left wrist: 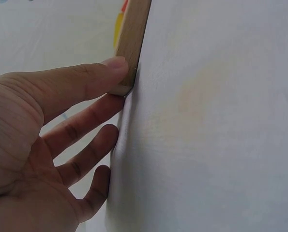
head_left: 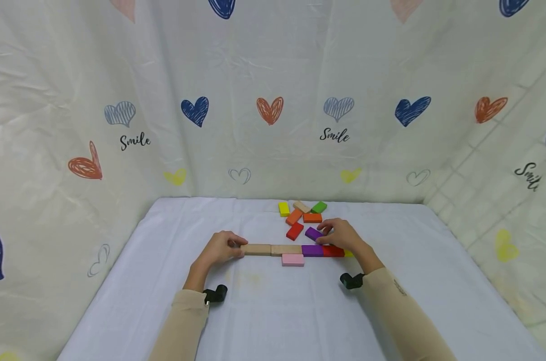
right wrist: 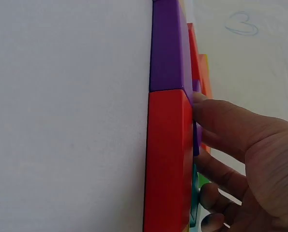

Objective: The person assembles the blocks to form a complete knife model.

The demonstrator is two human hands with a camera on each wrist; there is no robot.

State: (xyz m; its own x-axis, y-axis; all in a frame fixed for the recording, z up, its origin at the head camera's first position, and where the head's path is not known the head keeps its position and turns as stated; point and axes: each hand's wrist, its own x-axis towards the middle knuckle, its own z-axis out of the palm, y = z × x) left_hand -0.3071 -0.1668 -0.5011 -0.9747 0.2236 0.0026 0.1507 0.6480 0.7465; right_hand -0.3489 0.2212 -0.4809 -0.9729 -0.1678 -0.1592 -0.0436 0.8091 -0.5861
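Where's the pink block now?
Just right of centre in the head view, the pink block lies on the near side of the row, by the wooden block left of its purple block.

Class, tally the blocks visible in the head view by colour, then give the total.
Wooden blocks: 3
Purple blocks: 2
Red blocks: 2
Orange blocks: 2
Yellow blocks: 2, one partly hidden
Green block: 1
Pink block: 1
Total: 13
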